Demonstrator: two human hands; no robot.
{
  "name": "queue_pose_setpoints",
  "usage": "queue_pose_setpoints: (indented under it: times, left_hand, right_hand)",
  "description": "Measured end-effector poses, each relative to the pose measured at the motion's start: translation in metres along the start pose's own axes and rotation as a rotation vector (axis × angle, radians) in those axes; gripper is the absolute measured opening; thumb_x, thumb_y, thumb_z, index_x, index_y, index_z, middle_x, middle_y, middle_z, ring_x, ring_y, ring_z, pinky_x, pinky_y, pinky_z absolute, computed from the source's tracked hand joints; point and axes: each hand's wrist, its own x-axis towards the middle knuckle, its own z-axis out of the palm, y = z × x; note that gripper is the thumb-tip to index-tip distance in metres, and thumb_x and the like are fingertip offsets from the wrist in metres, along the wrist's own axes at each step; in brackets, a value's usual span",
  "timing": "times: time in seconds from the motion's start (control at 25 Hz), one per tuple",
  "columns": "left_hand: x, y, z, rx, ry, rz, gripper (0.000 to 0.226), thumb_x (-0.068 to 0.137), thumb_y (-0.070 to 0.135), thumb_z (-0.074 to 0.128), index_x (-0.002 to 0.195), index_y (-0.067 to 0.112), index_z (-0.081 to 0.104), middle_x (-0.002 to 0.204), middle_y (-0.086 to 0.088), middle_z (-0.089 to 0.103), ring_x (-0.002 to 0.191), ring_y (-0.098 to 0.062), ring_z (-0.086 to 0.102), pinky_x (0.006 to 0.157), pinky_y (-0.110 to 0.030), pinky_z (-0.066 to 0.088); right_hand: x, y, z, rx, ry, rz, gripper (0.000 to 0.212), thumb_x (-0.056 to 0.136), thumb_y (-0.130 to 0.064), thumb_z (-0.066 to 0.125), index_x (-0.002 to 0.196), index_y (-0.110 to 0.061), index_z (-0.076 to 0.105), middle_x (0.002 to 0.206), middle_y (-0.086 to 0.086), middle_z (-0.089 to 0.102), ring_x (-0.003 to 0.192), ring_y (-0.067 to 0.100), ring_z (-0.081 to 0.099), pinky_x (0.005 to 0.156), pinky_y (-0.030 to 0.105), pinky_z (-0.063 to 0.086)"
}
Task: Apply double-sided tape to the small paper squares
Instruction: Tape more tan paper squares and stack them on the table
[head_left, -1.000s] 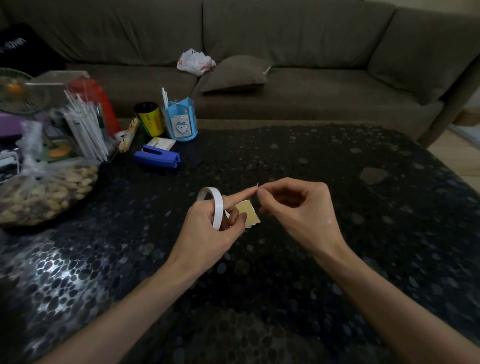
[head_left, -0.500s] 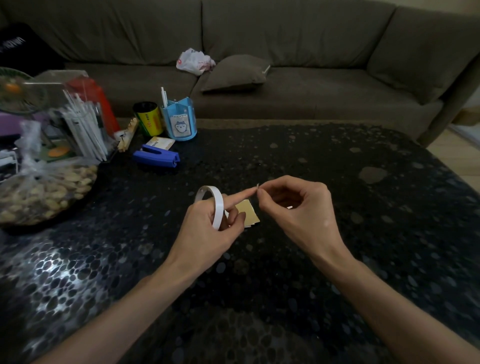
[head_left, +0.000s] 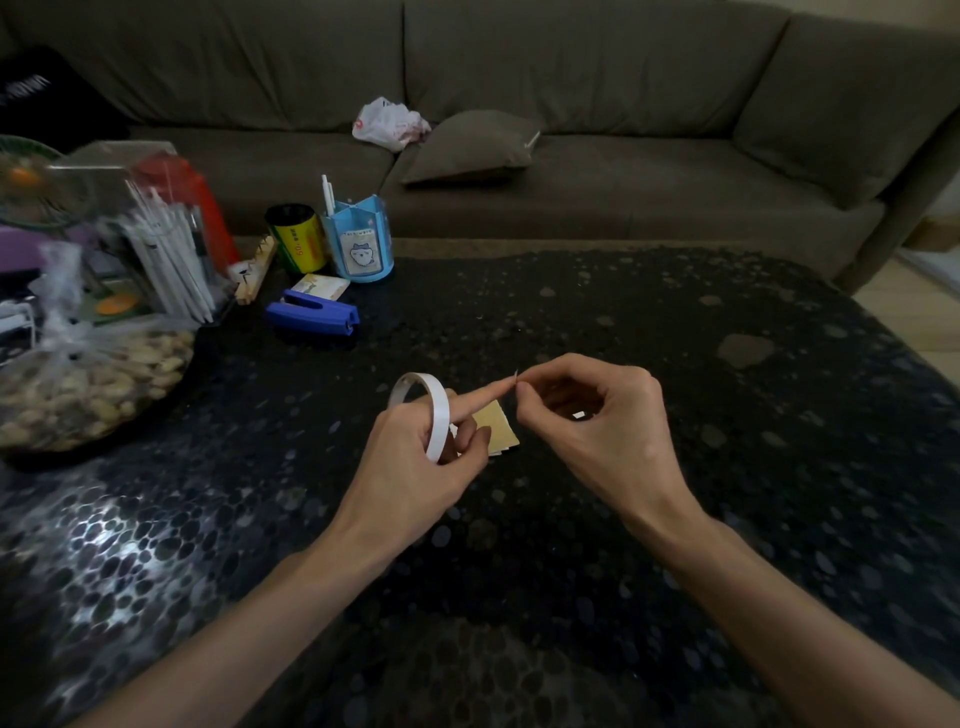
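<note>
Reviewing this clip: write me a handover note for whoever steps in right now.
Left hand: grips the tape roll and the stack of paper squares, index finger extended.
Right hand: pinches a tiny tape sliver at that fingertip.
Done: no tape visible on the top square.
Left: stick the sliver onto a square, then tape the rest.

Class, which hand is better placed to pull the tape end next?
Right, likely: the right hand pinches the tape end at the left fingertip; the left hand holds the tape roll and paper squares.
</note>
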Motion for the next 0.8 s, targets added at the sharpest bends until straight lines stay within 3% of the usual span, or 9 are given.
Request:
queue_pose_setpoints:
  times: [0.44, 0.8]
  left_hand:
    - [-0.0008, 0.0039, -0.0006, -0.009, -0.011, -0.01, 0.048, 0.095, 0.009, 0.07, 0.138, 0.031, 0.066, 0.069, 0.013, 0.06, 0.065, -0.011, 0.062, 0.063, -0.018, 0.053]
    - [-0.0011, 0.0055, 0.0002, -0.044, -0.014, 0.007, 0.049, 0.095, 0.008, 0.069, 0.136, 0.035, 0.067, 0.068, 0.012, 0.055, 0.062, -0.016, 0.057, 0.06, -0.023, 0.051]
  right_hand:
    - [-0.0006, -0.0002, 0.0001, -0.023, 0.002, -0.028, 0.013, 0.091, -0.018, 0.077, 0.103, -0.022, 0.078, 0.092, -0.013, 0.075, 0.088, -0.001, 0.072, 0.081, 0.015, 0.058]
    - [-0.0003, -0.0004, 0.0003, -0.017, 0.009, -0.033, 0.009, 0.089, -0.015, 0.078, 0.097, -0.02, 0.077, 0.088, -0.014, 0.074, 0.085, 0.002, 0.072, 0.078, 0.016, 0.058]
